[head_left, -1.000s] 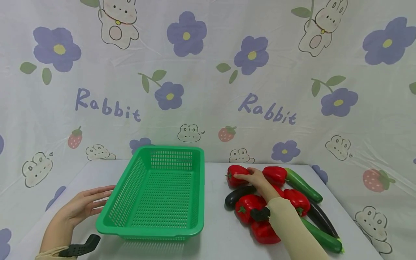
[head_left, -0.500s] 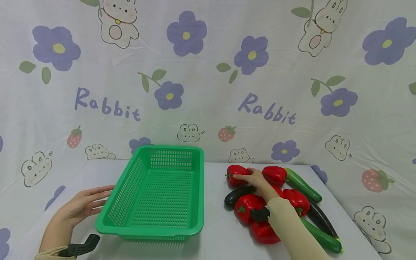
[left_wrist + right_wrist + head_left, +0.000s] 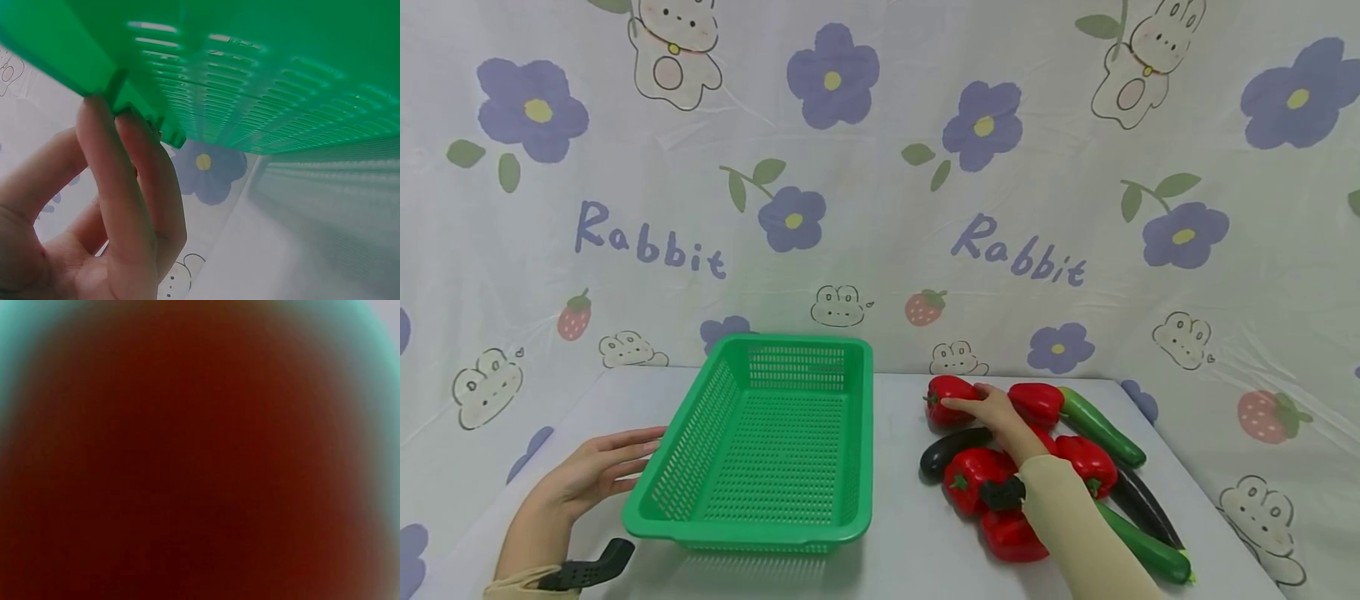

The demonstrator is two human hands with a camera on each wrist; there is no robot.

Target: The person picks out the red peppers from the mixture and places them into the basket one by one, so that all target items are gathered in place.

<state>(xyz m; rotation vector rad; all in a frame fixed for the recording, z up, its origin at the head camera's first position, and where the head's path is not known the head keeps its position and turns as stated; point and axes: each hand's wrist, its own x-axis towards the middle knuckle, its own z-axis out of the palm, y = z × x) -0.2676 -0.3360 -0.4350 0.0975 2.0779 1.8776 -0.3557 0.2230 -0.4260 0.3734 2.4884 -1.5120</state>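
Note:
At the back of the table, my right hand (image 3: 996,414) grips a red bell pepper (image 3: 950,401) from its right side, with the thumb along its front. The right wrist view is filled by a blurred dark red surface. My left hand (image 3: 597,475) is beside the green plastic basket (image 3: 859,450), fingers fairly straight and reaching to its left rim. Up close in the left wrist view, fingertips of the left hand (image 3: 125,194) touch the underside of the basket's rim (image 3: 69,50). Nothing lies in the basket.
Below the right hand lie a short dark eggplant (image 3: 951,454) and several more bell peppers (image 3: 973,479). To their right are a long dark eggplant (image 3: 1150,506), a green zucchini (image 3: 1150,546) and another zucchini (image 3: 1101,427) behind. A printed cloth (image 3: 880,183) hangs at the back.
The bell pepper in my right hand has risen slightly, with the fingers moving up along with it. My left hand and the basket look the same.

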